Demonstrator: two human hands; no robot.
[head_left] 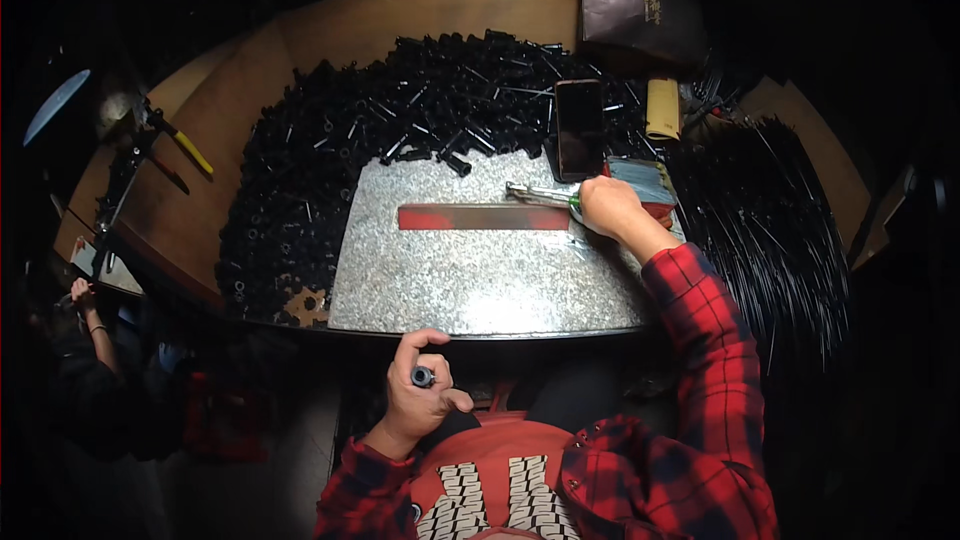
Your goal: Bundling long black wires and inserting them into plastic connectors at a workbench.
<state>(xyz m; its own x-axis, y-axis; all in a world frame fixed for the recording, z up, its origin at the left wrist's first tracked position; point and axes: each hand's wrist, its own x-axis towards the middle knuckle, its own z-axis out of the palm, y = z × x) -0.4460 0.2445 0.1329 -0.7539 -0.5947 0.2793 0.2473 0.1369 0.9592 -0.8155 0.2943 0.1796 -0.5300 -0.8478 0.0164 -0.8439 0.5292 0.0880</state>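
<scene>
My left hand [412, 405] is raised near the front edge of the grey speckled board [440, 280]. Its fingers curl around a small dark cylindrical part [422, 377], whose round hollow end faces up. Farther forward and to the right, my right hand [608, 205] is closed on green-handled metal pliers [540, 191]. The jaws of the pliers point left, over the far side of the board. Just below them lies a flat bar [483, 218], red at both ends and greyish in the middle. My right fingertips are partly hidden behind the hand.
A large heap of black cylindrical parts [430, 105] surrounds the board's back and left. Right of it lie many thin black rods [770, 230]. A phone [580, 130], a box [645, 180], a yellow roll [663, 110] and a paper bag [640, 10] stand behind. Another person's hand [83, 293] shows far left.
</scene>
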